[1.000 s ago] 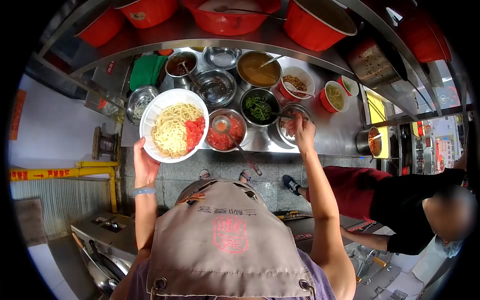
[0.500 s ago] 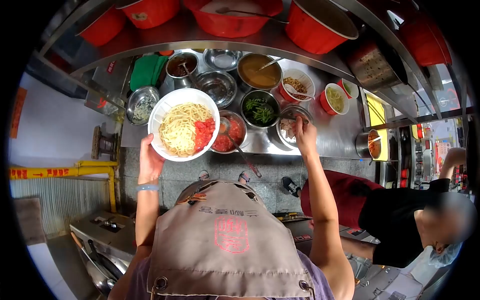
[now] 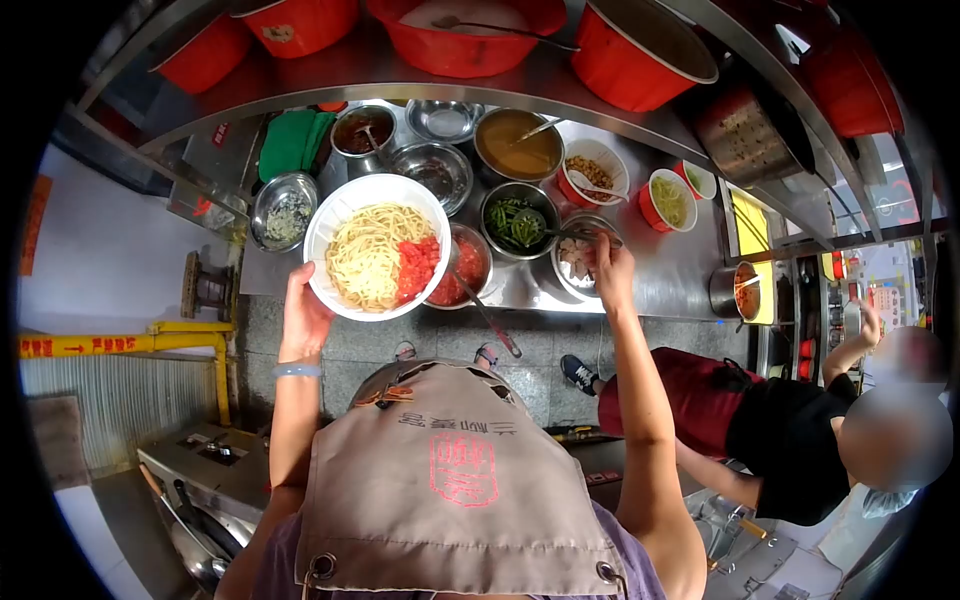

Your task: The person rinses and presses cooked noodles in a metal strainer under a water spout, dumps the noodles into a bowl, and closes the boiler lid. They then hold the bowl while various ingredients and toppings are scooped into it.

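My left hand (image 3: 307,310) grips the lower left rim of a white bowl (image 3: 330,215), which holds noodles (image 3: 365,250) and chopped red tomato (image 3: 417,265). My right hand (image 3: 612,268) is closed on the handle of a spoon (image 3: 567,234) that reaches leftward into a steel bowl of green vegetables (image 3: 512,221). Below that hand's fingers sits a bowl of pale chunks (image 3: 577,262). A bowl of tomato (image 3: 470,262) with a red-handled ladle (image 3: 497,328) is partly hidden behind the white bowl.
Behind stand a pot of brown sauce (image 3: 520,150), a tub of nuts (image 3: 598,165) and a tub of shredded vegetable (image 3: 670,200). Red tubs (image 3: 640,60) line the shelf (image 3: 400,100) above. Another person (image 3: 790,440) stands at the right.
The white bowl and my left hand have shifted slightly right and up. My right hand has barely moved. At the right, the other person has shifted, with one hand now raised.
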Motion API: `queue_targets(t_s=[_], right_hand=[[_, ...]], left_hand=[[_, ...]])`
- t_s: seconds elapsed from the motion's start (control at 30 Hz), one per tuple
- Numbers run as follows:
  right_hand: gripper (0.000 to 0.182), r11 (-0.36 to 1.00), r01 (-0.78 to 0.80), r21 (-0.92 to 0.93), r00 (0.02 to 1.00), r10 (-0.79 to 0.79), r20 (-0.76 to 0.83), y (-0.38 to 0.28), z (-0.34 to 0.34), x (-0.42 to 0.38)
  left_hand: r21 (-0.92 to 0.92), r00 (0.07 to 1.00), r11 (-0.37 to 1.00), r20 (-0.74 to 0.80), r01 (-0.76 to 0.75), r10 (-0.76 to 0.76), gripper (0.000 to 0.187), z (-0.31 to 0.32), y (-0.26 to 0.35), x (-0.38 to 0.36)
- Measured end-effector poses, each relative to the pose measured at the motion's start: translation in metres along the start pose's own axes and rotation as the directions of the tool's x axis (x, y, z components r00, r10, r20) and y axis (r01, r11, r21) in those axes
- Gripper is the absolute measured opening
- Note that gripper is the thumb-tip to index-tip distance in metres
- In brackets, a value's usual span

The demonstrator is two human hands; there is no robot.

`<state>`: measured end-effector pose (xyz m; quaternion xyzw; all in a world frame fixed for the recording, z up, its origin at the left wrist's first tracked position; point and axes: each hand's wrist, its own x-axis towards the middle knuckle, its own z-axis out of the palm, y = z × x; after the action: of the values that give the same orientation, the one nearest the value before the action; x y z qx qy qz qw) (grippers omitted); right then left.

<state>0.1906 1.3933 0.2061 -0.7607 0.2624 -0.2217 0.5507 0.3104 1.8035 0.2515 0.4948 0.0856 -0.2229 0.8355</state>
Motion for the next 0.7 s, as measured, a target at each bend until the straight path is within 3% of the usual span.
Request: queue_targets(t_s=[0.03, 0.13, 0.23, 0.27, 0.33, 0.4, 0.43, 0.5, 0.57, 0.7], right_hand=[[0.024, 1.0, 0.0, 0.0, 1.0, 0.0, 0.0, 0.0, 0.004, -0.002], [0.019, 0.953, 0.197, -0.231, 0.979, -0.177, 0.105, 0.0, 0.017, -0.01], [0.018, 0.757, 0.525, -0.388, 0.851, -0.47, 0.235, -0.029, 0.028, -0.023], [0.018, 0.758, 0.525, -0.386, 0.851, -0.47, 0.234, -0.027, 0.027, -0.022], [0.017, 0.9, 0.303, -0.312, 0.947, -0.248, 0.203, -0.015, 0.02, -0.01], [0.02, 0.991, 0.099, -0.087, 0.986, -0.086, 0.144, -0.01, 0.013, 0.004], [0.021, 1.0, 0.016, -0.005, 0.991, -0.015, 0.135, -0.009, 0.009, 0.008], [0.024, 1.0, 0.015, -0.021, 0.991, -0.012, 0.137, 0.001, 0.008, 0.013], [0.025, 0.938, -0.228, 0.261, 0.969, 0.192, 0.156, 0.009, 0.006, 0.018], [0.028, 0.937, -0.22, 0.273, 0.969, 0.179, 0.168, 0.009, 0.008, 0.015]], left_hand=[[0.0, 1.0, 1.0, 0.0, 0.0, 0.0, 0.062, 0.0, 0.0, 0.0], [-0.01, 1.0, 1.0, -0.008, -0.022, 0.022, 0.061, 0.0, -0.002, 0.002], [-0.025, 1.0, 1.0, -0.015, -0.009, 0.008, 0.061, -0.001, -0.003, 0.002], [-0.026, 1.0, 1.0, -0.009, -0.008, 0.007, 0.061, -0.001, -0.003, 0.001], [-0.026, 1.0, 1.0, -0.002, -0.008, 0.008, 0.061, -0.001, -0.002, 0.002], [-0.039, 1.0, 0.999, -0.007, -0.025, 0.025, 0.061, -0.002, -0.004, 0.003], [-0.039, 1.0, 0.999, -0.008, -0.027, 0.026, 0.061, -0.001, -0.003, 0.002], [-0.041, 1.0, 0.999, -0.006, -0.021, 0.021, 0.06, 0.003, -0.001, -0.001], [-0.053, 1.0, 0.998, 0.005, -0.025, 0.026, 0.06, 0.004, -0.002, 0.0], [-0.047, 1.0, 0.999, 0.023, -0.005, 0.006, 0.059, 0.004, -0.001, -0.002]])
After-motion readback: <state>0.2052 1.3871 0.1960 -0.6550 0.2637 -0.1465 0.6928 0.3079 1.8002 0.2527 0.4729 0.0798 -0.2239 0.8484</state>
